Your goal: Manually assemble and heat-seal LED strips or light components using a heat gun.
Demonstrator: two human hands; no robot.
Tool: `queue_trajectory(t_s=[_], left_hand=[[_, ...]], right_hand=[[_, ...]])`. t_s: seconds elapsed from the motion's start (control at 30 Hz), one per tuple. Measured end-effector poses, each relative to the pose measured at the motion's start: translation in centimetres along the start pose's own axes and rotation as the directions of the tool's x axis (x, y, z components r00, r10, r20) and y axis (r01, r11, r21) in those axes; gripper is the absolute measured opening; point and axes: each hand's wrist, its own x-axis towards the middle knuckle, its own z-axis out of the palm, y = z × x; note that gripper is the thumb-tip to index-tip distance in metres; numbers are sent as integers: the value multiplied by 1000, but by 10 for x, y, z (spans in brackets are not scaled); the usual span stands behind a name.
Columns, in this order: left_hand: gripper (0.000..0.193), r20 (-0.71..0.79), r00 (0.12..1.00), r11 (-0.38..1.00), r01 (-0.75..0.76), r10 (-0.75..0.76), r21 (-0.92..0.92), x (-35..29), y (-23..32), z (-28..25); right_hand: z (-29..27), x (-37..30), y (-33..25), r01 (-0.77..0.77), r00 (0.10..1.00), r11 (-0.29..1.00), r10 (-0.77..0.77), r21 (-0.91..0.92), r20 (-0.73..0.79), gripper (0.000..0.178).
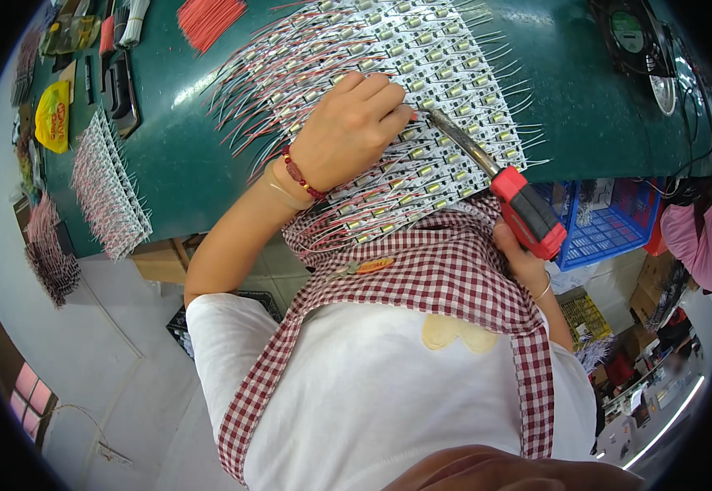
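Lying on the green tabletop (pixel 180 155), with its near edge reaching the checked apron (pixel 421 274), the board panel (pixel 444 86) should handle as something light and thin, fairly stiff but easily harmed at its joints. Its bare pale margins look the safest place to hold, since a tug on the fine red and white wires (pixel 251 88) fringing its left side might strain them. Rows of small white plates carry glossy, pale yellow blocks with dark spots between, giving a bumpy, repeating grid. The left hand (pixel 352 127) rests above it, fingers curled in close; what they pinch, if anything, cannot be told. The right hand (pixel 518 258) is closed around the soldering tool (pixel 529 214), though most of its 5 fingers are hidden. That tool probably has modest weight and a firm grip: smooth red plastic with a black inset, best held there, well behind the slim metal barrel (pixel 466 141), which could be hot. Its darkened tip sits just beside the left fingertips. The apron's woven cotton-like cloth looks soft and gathered, unlike the hard, shiny tabletop.
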Motion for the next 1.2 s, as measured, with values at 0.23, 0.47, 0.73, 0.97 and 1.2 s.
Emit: queue_trajectory(t_s=[0.23,0.47,0.73,0.97,1.2], left_hand=[[14,-48,999,999,-10,8,-45,0,-1,4],[11,-52,998,1000,-25,25,-7,2,0,2],[17,-133,991,999,-17,21,32,2,11,-7],[29,-115,992,985,35,-55,-168,-5,22,8],[28,-108,993,988,39,-55,-151,-7,23,11]], right_hand=[[2,-5,8,30,999,995,-27,93,-35,17],[-4,-7,9,46,999,992,-47,121,5,14],[-9,-15,10,97,995,991,-99,93,20,24],[-13,-25,20,-4,1000,1000,4,23,5,15],[-9,-24,21,36,999,998,-36,-46,3,15]])
